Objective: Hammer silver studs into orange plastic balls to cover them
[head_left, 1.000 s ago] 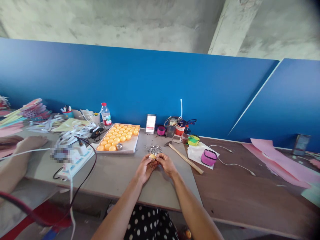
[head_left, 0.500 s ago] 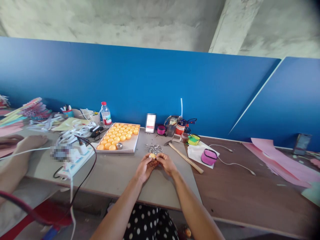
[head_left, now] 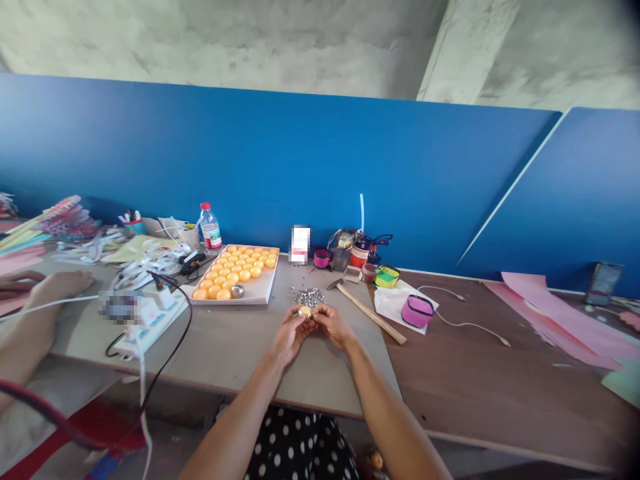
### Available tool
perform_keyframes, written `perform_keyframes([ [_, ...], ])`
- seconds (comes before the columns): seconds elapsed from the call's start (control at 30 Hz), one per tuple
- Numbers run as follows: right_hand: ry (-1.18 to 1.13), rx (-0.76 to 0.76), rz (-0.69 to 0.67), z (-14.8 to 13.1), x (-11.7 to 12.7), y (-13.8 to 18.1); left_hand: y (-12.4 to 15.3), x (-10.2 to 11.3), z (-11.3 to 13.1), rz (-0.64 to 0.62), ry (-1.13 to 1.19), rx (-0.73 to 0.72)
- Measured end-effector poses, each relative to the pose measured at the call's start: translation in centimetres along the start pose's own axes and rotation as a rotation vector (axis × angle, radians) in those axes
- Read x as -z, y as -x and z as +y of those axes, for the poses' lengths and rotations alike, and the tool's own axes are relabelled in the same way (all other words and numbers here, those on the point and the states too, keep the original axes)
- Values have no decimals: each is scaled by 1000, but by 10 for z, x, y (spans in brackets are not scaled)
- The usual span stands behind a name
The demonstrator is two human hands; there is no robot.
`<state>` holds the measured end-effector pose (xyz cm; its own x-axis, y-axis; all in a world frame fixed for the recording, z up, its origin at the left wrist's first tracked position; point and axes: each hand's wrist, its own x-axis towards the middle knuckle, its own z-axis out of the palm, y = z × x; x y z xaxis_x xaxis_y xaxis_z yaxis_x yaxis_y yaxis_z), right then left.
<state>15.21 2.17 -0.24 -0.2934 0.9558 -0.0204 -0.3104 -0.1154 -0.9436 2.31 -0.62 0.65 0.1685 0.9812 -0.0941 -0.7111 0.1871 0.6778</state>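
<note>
A small orange ball [head_left: 305,311], partly covered with shiny silver bits, sits between my hands above the grey table mat. My left hand [head_left: 289,335] is closed round its left side. The fingers of my right hand [head_left: 332,325] are pinched together at the ball's right edge; any tiny piece in them is too small to make out. Just beyond my fingertips lies a loose heap of small silver metal pieces [head_left: 309,297]. To the left, a shallow white tray [head_left: 257,292] holds rows of plain orange balls [head_left: 233,277], plus one silver-covered ball [head_left: 237,291] near its front edge.
A hammer [head_left: 373,313] lies right of my hands, near a pink pouch [head_left: 418,311] on white paper. Behind stand small containers [head_left: 359,255] and a bottle [head_left: 211,230]. A power strip [head_left: 153,327] with cables and another person's arm [head_left: 43,320] are at left.
The view has shifted very slightly. Both hands stay at the ball in nearly the same pose, and nothing else has visibly moved.
</note>
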Motion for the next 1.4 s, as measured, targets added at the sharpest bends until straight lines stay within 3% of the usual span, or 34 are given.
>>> perform_keyframes([
  [0.47,63,-18,40,7,2,-5,-1,-2,-7,32,-79,-68],
  [0.63,90,52,101,6,5,-8,0,0,-3,20,-35,5],
  [0.73,338,258,337,3,16,-10,-2,4,1,66,25,48],
  [0.83,840,433,504,1,28,-8,-6,10,3,112,112,66],
  [0.93,1236,376,467,3,28,-2,-8,14,3,128,144,83],
  [1.03,1430,314,364,5,19,3,-9,15,3,127,140,90],
  [1.4,1429,344,251,8,2,5,-8,12,4,117,184,102],
])
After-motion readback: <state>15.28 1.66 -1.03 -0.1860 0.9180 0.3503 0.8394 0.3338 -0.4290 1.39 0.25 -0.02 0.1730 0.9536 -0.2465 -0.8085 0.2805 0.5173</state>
